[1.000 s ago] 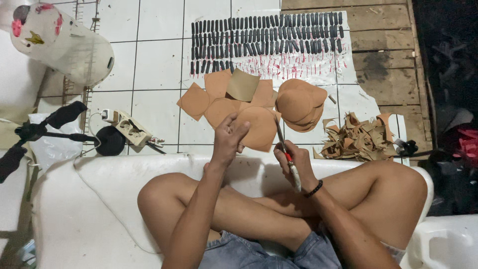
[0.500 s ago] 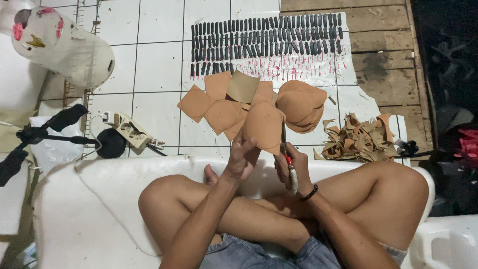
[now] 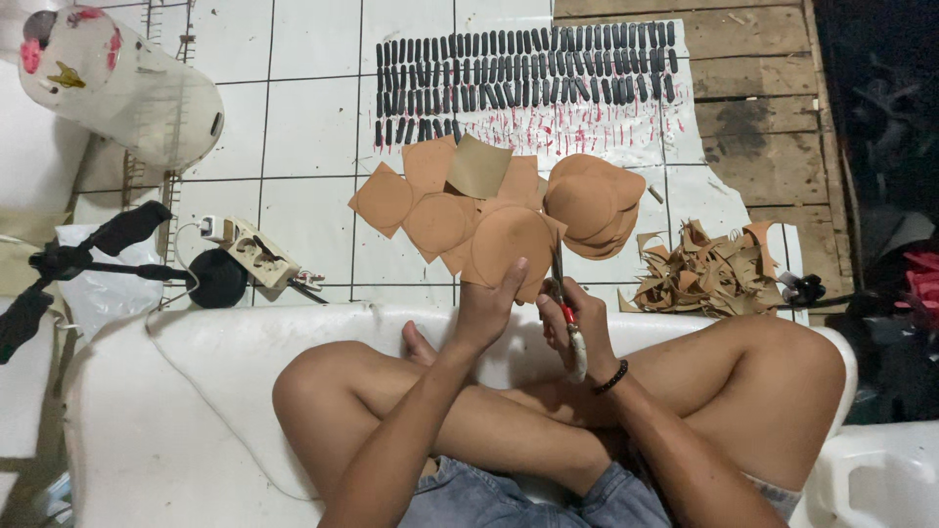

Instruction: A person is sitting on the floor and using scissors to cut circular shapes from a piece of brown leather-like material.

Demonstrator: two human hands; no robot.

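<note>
My left hand [image 3: 486, 311] grips a tan leather piece [image 3: 509, 244] marked with a circle and holds it up over the floor. My right hand [image 3: 577, 325] is closed on scissors [image 3: 560, 293] with a red and white handle, their blades at the piece's right edge. More tan square pieces [image 3: 430, 200] lie spread on the tiles just beyond. A stack of cut round discs [image 3: 590, 203] sits to the right of them. I sit cross-legged on a white cushion [image 3: 196, 391].
Rows of small dark strips [image 3: 523, 68] lie on white paper at the back. A heap of tan offcuts [image 3: 706, 276] is at the right. A power strip [image 3: 252, 252], a black round object [image 3: 217, 278], a black tripod [image 3: 78, 259] and a patterned white cap [image 3: 117, 83] are at the left.
My left hand has lifted the tan piece off the floor pile and brought it up to the scissors. My right hand has stayed near my knee.
</note>
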